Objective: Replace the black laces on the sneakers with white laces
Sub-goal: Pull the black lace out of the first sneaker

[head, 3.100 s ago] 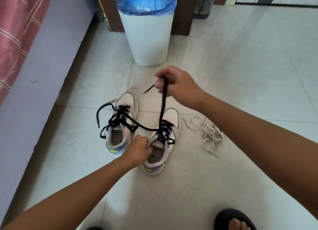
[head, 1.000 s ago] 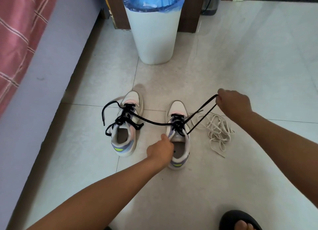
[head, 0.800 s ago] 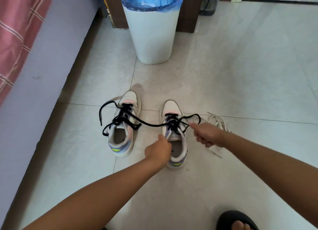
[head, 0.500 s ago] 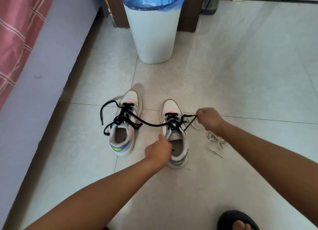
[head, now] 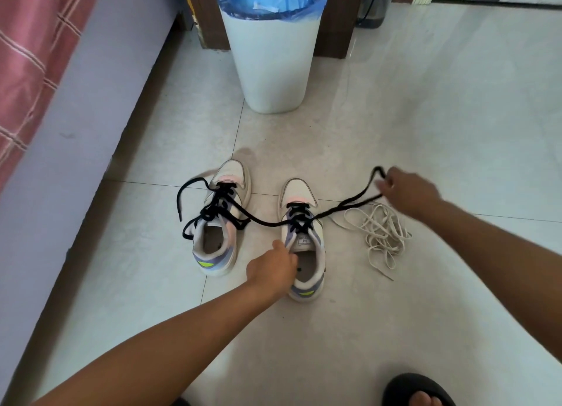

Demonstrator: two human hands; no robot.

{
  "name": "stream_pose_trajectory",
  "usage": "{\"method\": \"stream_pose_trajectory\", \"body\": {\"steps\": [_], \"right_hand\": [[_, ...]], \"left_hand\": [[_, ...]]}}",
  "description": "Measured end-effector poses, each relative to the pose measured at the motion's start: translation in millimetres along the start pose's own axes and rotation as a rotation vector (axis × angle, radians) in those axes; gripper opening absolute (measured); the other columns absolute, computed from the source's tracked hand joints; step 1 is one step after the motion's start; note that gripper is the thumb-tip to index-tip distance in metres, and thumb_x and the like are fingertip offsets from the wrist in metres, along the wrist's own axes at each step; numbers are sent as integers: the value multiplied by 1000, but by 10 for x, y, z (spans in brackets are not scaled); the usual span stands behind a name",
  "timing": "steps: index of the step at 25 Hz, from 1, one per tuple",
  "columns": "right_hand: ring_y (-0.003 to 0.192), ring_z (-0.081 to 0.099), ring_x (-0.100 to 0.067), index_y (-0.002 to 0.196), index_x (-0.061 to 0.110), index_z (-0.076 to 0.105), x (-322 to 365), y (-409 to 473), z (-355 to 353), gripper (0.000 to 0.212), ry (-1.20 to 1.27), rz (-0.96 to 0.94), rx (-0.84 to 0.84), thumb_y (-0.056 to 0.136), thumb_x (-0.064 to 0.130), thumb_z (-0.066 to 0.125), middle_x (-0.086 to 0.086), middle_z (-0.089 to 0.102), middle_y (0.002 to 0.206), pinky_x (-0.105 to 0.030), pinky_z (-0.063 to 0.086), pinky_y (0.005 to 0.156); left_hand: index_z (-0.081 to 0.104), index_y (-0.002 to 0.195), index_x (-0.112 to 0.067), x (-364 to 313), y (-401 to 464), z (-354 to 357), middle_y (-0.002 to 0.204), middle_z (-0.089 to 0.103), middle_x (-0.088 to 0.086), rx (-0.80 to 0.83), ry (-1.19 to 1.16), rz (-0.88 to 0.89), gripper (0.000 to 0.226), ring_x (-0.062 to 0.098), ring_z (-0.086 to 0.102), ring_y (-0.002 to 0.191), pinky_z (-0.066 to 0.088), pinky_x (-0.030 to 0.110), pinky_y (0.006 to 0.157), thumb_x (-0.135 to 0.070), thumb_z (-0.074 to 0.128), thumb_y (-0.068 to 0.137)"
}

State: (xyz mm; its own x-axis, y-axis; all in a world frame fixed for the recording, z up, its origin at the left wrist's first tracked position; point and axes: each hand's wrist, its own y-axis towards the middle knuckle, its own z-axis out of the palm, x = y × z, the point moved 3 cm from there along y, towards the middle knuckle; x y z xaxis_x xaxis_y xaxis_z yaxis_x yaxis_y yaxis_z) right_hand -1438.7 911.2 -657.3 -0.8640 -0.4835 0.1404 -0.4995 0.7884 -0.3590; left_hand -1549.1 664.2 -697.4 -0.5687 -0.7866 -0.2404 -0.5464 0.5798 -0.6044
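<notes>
Two sneakers sit side by side on the tiled floor [head: 425,107], and the work is on the right sneaker [head: 302,241]. A moment ago the right hand [head: 407,193] was down close to the eyelets; now it has swung out to the right and away from the shoe, pinching a loop of the black lace [head: 349,203] and dragging a longer length of it clear. The left hand [head: 273,269] has stayed where it was, fingers curled over the collar of that shoe, pinning it to the floor against the pull.

By my reckoning that means another crossing has come free near the top, though several black crossings remain over the tongue. The other end of this lace trails left and lies across the left sneaker [head: 217,223], which is fully laced in black, its own lace [head: 182,199] looping out over the tiles.

The white laces [head: 380,232] lie in a loose heap on the floor just right of the shoe being stripped, under the outstretched forearm, untouched. So the job looks early: one lace partly out, one not begun, no white threaded yet. A white bin [head: 273,59] stands beyond the toes.
</notes>
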Motion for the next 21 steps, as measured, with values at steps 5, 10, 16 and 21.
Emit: {"method": "stream_pose_trajectory", "body": {"steps": [5, 10, 16, 21], "right_hand": [[73, 56, -22, 105, 20, 35, 811, -826, 568, 28, 261, -299, 357, 91, 40, 48, 3, 55, 76, -32, 39, 64], [81, 53, -22, 121, 17, 29, 1102, -771, 507, 49, 185, -351, 306, 84, 37, 57, 4, 53, 84, -33, 38, 67], [78, 57, -29, 109, 15, 29, 787, -782, 669, 33, 106, -260, 243, 87, 24, 53, -5, 56, 83, -33, 37, 62], [63, 43, -17, 95, 22, 32, 514, -822, 554, 35, 466, -364, 260, 78, 10, 61, 2, 46, 71, -47, 44, 65]], "left_hand": [[45, 111, -9, -79, 155, -209, 106, 63, 9, -111, 20, 82, 34, 29, 60, 99, 34, 30, 70, -39, 39, 95], [49, 114, -8, -117, 256, -207, 110, 64, 9, -71, 113, 73, 30, 28, 61, 102, 35, 29, 72, -30, 40, 97], [43, 123, -14, -44, 215, -312, 113, 63, 8, -72, 89, 185, 38, 30, 58, 107, 37, 32, 77, -33, 44, 91], [33, 107, -28, 157, 95, -509, 84, 60, -14, -138, -62, 277, 36, 16, 61, 86, 40, 43, 90, -42, 53, 81]]}}
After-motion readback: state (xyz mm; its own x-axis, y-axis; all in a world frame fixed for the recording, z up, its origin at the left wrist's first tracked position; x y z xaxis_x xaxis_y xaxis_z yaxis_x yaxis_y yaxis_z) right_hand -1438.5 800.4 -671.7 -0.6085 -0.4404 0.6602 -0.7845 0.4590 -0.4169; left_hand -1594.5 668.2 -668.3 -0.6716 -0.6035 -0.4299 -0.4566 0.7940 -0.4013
